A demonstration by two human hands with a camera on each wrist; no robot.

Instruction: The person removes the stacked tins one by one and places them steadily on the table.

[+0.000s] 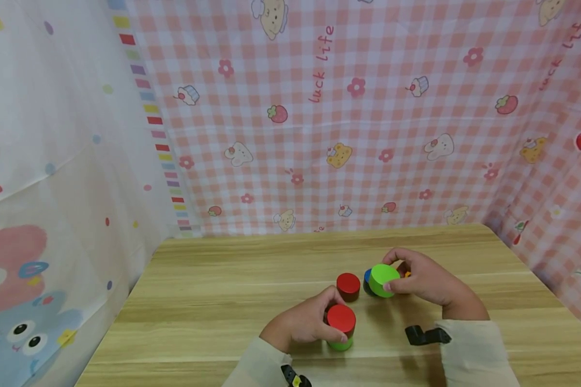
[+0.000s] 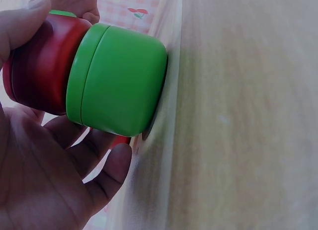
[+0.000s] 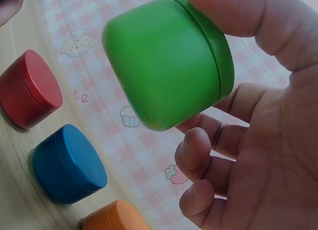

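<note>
My left hand (image 1: 307,321) grips a small round red tin (image 1: 341,318) with a lid, thumb on its near side. That red tin sits on a green tin (image 2: 121,81), which stands on the table beneath it. My right hand (image 1: 428,279) pinches a second green tin (image 3: 164,66) between thumb and fingers, held up off the table. Behind that one, partly hidden in the head view, stands a blue tin (image 3: 69,163). Another red tin (image 1: 348,287) is just beyond my left hand. An orange tin (image 3: 117,217) shows partly beside the blue one, mostly covered by my right hand in the head view.
The wooden tabletop (image 1: 222,301) spreads out around the tins. A pink checked cloth (image 1: 310,134) hangs behind its far edge and along the right. A white patterned cloth (image 1: 77,150) hangs on the left.
</note>
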